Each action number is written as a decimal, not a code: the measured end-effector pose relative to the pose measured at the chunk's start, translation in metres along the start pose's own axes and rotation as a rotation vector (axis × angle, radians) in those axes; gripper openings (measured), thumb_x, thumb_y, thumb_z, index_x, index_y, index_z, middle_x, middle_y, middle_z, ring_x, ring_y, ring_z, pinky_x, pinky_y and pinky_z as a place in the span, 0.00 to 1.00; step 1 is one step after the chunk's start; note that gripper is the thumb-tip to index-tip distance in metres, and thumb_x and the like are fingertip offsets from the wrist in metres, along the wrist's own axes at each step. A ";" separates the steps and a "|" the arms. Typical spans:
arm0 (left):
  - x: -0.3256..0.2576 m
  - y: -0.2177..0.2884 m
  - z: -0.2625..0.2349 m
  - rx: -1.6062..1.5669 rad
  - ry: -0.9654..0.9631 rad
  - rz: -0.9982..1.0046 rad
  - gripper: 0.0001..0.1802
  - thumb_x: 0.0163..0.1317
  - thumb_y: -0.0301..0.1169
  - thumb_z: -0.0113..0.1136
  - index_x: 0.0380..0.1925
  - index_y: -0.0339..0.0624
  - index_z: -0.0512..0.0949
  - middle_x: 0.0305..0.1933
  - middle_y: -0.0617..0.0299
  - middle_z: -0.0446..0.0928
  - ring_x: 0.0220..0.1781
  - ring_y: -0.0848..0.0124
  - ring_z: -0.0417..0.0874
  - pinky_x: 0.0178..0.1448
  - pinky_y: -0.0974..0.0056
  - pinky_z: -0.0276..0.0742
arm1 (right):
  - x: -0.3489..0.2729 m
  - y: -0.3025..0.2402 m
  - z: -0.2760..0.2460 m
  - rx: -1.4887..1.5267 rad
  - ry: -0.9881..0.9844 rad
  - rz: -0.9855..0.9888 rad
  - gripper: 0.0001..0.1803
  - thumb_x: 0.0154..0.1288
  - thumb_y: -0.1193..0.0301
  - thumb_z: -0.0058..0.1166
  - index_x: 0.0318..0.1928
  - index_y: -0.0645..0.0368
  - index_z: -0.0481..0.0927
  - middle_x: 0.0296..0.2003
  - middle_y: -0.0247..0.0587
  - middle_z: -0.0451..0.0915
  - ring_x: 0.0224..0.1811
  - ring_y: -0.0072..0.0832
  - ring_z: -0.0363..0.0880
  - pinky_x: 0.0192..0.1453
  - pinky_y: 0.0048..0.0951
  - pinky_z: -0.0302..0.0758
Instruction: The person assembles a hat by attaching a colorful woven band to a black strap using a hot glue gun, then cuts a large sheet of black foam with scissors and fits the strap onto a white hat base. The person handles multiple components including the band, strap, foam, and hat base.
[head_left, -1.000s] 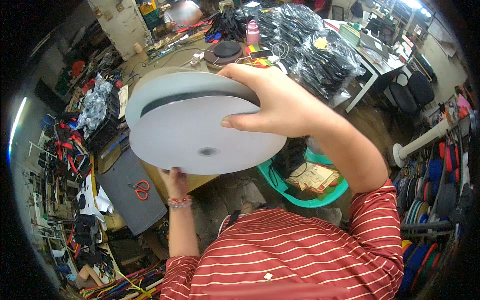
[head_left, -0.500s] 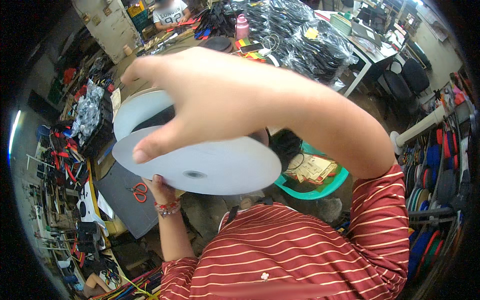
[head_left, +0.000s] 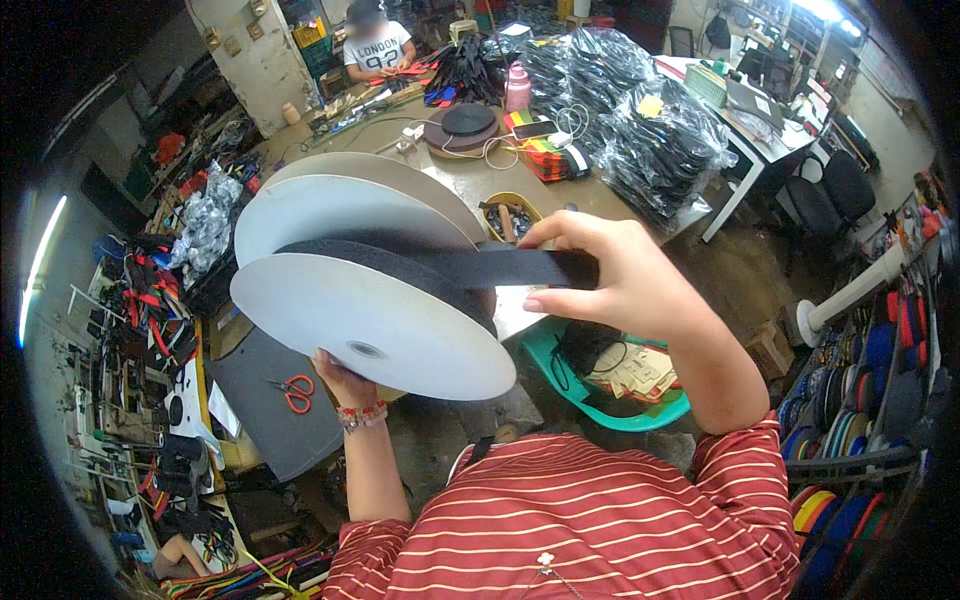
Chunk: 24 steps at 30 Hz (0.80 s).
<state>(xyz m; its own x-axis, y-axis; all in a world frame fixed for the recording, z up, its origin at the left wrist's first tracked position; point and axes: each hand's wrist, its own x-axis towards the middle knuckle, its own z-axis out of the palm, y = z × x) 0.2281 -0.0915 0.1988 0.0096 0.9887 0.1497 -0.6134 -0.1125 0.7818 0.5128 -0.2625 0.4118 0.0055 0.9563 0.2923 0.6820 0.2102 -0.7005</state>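
A large reel with white round flanges (head_left: 400,335) is tilted in front of me, wound with black tape (head_left: 365,260). My left hand (head_left: 340,378) is closed on its lower rim, the thumb on the near flange and most fingers hidden behind it. From the reel a flat length of black tape (head_left: 515,268) stretches out to the right. My right hand (head_left: 625,275) is closed round that free length, thumb below and fingers above. Behind the near reel stands another pale disc (head_left: 370,165).
Red-handled scissors (head_left: 295,393) lie on a dark sheet (head_left: 265,410) at left. A green basin (head_left: 600,408) holds pale cards. Bagged black goods (head_left: 650,125), a pink bottle (head_left: 517,88) and a phone (head_left: 535,130) are on the far table. Another person (head_left: 378,50) sits beyond.
My right hand has moved from over the reel to its right side, and a length of black tape now stretches from the reel to it. The left hand still holds the reel.
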 end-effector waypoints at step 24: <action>0.002 0.001 0.000 -0.039 -0.039 -0.044 0.35 0.57 0.58 0.52 0.56 0.45 0.67 0.52 0.59 0.74 0.53 0.61 0.76 0.54 0.56 0.75 | -0.036 0.046 0.013 0.235 -0.235 0.123 0.20 0.52 0.76 0.62 0.47 0.65 0.76 0.31 0.33 0.78 0.35 0.18 0.73 0.41 0.21 0.70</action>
<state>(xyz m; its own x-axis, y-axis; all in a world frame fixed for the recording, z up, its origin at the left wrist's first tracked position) 0.2272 -0.0893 0.1999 0.0674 0.9879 0.1395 -0.6421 -0.0641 0.7639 0.5345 -0.2850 0.3601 -0.1104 0.9922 0.0579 0.4995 0.1058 -0.8599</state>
